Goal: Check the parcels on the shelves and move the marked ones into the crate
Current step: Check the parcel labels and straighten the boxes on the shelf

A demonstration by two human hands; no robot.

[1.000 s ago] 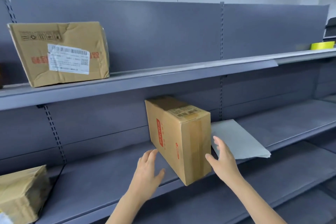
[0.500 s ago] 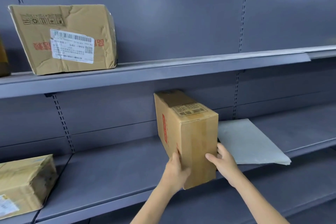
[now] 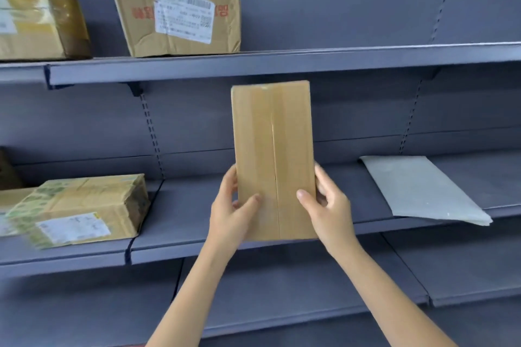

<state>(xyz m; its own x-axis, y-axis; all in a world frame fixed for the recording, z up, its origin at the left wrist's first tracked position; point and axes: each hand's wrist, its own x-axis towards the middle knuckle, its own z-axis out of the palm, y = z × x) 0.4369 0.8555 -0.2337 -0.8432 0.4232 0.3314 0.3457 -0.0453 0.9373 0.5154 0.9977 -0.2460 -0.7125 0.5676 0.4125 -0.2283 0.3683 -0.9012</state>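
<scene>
I hold a tall, narrow cardboard parcel point(image 3: 273, 149) upright in front of the middle shelf point(image 3: 197, 245), its taped plain face turned toward me. My left hand point(image 3: 232, 214) grips its lower left edge, thumb on the front. My right hand point(image 3: 327, 205) grips the lower right edge the same way. No mark shows on the face I see. A large creased parcel point(image 3: 174, 0) with a white label stands on the upper shelf point(image 3: 282, 65). A flat taped parcel point(image 3: 81, 208) with a label lies at the left of the middle shelf. No crate is in view.
Another taped box point(image 3: 36, 11) sits at the far left of the upper shelf. A grey padded mailer point(image 3: 423, 191) lies on the middle shelf at the right, overhanging the edge. A lower shelf point(image 3: 310, 304) runs beneath my arms.
Both hands closed on the narrow parcel, lifted it off the middle shelf and turned it so its taped face points at me. My view shifted right and closer.
</scene>
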